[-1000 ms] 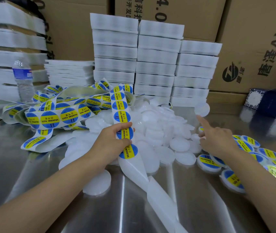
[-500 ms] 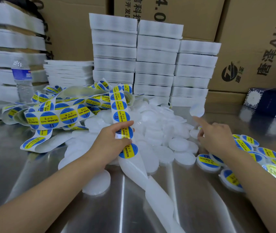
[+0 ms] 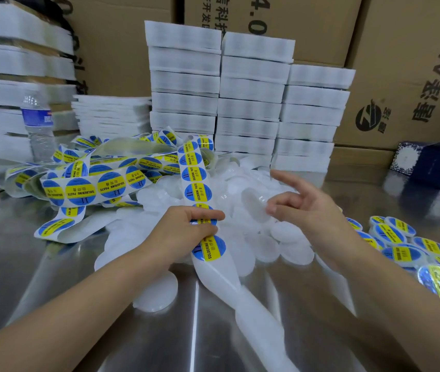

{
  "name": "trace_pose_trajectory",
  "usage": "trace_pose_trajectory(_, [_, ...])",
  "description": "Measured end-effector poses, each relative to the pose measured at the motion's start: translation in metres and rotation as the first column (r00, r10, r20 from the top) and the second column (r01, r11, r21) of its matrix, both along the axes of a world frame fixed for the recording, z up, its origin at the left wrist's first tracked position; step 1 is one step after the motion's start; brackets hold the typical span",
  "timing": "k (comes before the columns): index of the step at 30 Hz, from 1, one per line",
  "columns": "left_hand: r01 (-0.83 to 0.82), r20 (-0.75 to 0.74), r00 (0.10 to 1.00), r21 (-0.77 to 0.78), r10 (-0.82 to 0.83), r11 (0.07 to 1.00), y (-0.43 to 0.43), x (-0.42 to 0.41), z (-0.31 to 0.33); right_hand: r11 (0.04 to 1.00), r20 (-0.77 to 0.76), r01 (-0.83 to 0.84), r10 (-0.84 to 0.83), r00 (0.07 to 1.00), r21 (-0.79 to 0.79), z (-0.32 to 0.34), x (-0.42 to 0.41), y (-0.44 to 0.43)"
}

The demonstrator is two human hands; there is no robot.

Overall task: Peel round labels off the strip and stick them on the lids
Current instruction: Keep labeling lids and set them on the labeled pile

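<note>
A long strip of round blue-and-yellow labels (image 3: 196,189) runs from a tangled heap at the left down to my left hand (image 3: 178,232), which pinches it just above the lowest label (image 3: 209,248). Bare white backing (image 3: 253,318) trails toward me. My right hand (image 3: 312,208) hovers over the pile of plain white lids (image 3: 288,232), its thumb and fingers holding one translucent lid (image 3: 252,205), index finger stretched out. Several labelled lids (image 3: 401,253) lie at the right.
The steel table (image 3: 52,277) carries a water bottle (image 3: 37,124) at the back left and stacks of white trays (image 3: 248,103) behind the lids. Cardboard boxes (image 3: 414,63) line the back. A blue patterned box (image 3: 438,167) sits far right. One loose lid (image 3: 157,294) lies by my left forearm.
My right hand has swung left from beside the labelled lids, bringing a white lid from its raised fingertip down toward the strip. My left hand keeps its hold on the strip.
</note>
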State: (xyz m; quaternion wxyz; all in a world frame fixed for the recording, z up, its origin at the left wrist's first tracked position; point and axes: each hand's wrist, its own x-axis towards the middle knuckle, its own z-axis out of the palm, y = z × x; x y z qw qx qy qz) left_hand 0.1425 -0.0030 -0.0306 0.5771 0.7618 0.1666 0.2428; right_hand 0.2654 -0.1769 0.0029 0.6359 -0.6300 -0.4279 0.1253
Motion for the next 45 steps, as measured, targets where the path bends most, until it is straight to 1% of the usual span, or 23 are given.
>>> trace_pose_trajectory(2, [0.014,0.01,1.0,-0.017,-0.014,1.0,0.0,0.0,0.0,0.996,-0.1,-0.088,0.09,0.991,0.028,0.001,-0.01,0.001])
trace_pose_trajectory(5, [0.038,0.031,0.999,-0.078,-0.035,0.996,0.0,0.0,0.0,0.977,-0.245,-0.202,0.213,0.946,0.071,0.0,-0.017,0.003])
trace_pose_trajectory(8, [0.033,0.028,0.999,-0.092,-0.031,0.995,0.0,0.002,-0.001,0.974,-0.302,-0.219,0.228,0.926,0.065,-0.005,-0.019,0.006])
trace_pose_trajectory(11, [0.029,0.022,0.999,-0.079,-0.027,0.997,-0.001,0.002,-0.002,0.981,-0.325,-0.189,0.193,0.926,0.044,-0.01,-0.018,0.008])
trace_pose_trajectory(14, [0.031,0.065,0.998,-0.079,-0.026,0.996,-0.001,0.002,-0.001,0.986,-0.311,-0.162,0.165,0.936,0.034,-0.012,-0.016,0.009])
trace_pose_trajectory(17, [0.02,0.088,0.996,-0.076,-0.014,0.997,-0.001,0.002,0.0,0.984,-0.299,-0.173,0.179,0.937,0.045,-0.011,-0.016,0.007])
trace_pose_trajectory(22, [0.091,0.045,0.995,-0.049,-0.089,0.995,-0.003,0.001,0.0,0.984,-0.316,-0.161,0.179,0.932,0.081,-0.006,-0.016,0.005])
trace_pose_trajectory(27, [0.113,0.015,0.994,-0.07,-0.112,0.991,-0.003,0.0,0.001,0.99,-0.283,-0.134,0.138,0.949,0.034,-0.007,-0.013,0.004])
trace_pose_trajectory(29, [0.131,0.006,0.991,-0.054,-0.131,0.99,-0.004,-0.001,0.001,0.991,-0.266,-0.13,0.131,0.955,0.021,-0.007,-0.013,0.004])
trace_pose_trajectory(32, [0.107,0.008,0.994,-0.035,-0.107,0.994,-0.006,-0.001,0.002,0.999,-0.246,-0.029,0.038,0.969,0.04,-0.007,-0.012,0.006])
trace_pose_trajectory(34, [0.068,0.004,0.998,-0.044,-0.068,0.997,-0.005,-0.001,0.002,0.995,-0.301,0.046,-0.017,0.954,0.092,-0.003,-0.009,0.004])
trace_pose_trajectory(36, [0.052,0.002,0.999,-0.073,-0.052,0.996,-0.003,-0.001,0.002,0.985,-0.423,0.05,0.026,0.906,0.166,0.003,-0.006,0.001])
trace_pose_trajectory(38, [0.056,0.0,0.998,-0.101,-0.056,0.993,-0.004,-0.002,0.001,0.979,-0.523,0.02,0.092,0.848,0.204,0.009,-0.005,-0.003])
trace_pose_trajectory(41, [0.068,-0.002,0.998,-0.132,-0.069,0.989,-0.004,-0.002,0.002,0.983,-0.582,-0.039,0.137,0.801,0.179,0.01,-0.006,-0.003])
trace_pose_trajectory(45, [0.111,0.0,0.994,-0.118,-0.112,0.987,-0.005,-0.004,0.004,0.99,-0.582,-0.109,0.14,0.801,0.089,0.005,-0.01,0.002])
